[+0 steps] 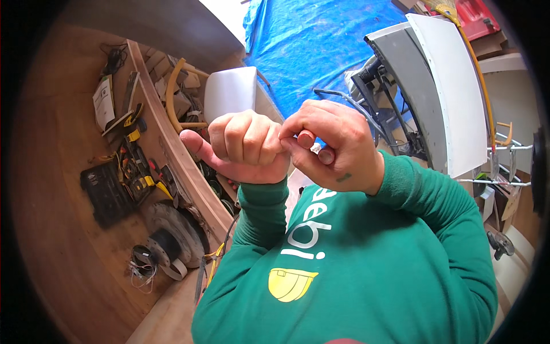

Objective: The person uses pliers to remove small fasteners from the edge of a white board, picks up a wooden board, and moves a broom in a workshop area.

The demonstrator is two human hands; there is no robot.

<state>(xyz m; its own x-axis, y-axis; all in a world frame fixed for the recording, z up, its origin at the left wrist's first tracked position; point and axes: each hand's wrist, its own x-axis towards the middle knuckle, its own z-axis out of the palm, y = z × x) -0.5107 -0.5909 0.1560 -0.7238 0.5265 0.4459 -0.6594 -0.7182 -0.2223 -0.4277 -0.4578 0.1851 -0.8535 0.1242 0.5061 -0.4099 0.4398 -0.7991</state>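
Both hands are raised before my chest, touching where their fingers meet. My left hand (246, 143) is curled into a fist, its thumb sticking out to the left; the inside of the fist is hidden. My right hand (344, 140) is closed, with thumb and index finger pinched together against the left fingers. Inside its curl show two reddish rounded ends and a small white bit (315, 148); whether the rounded ends are fingertips or held pieces I cannot tell. A green mark lies near the base of the right thumb. Green sleeves (424, 183) cover both arms.
On the left, wooden boards (166, 137) border a floor with a black case (106, 192), yellow-black tools (137, 180) and a cable spool (166, 243). A white seat (230, 92) and blue tarp (309, 46) lie beyond my hands. White and grey panels (450, 92) lean at right.
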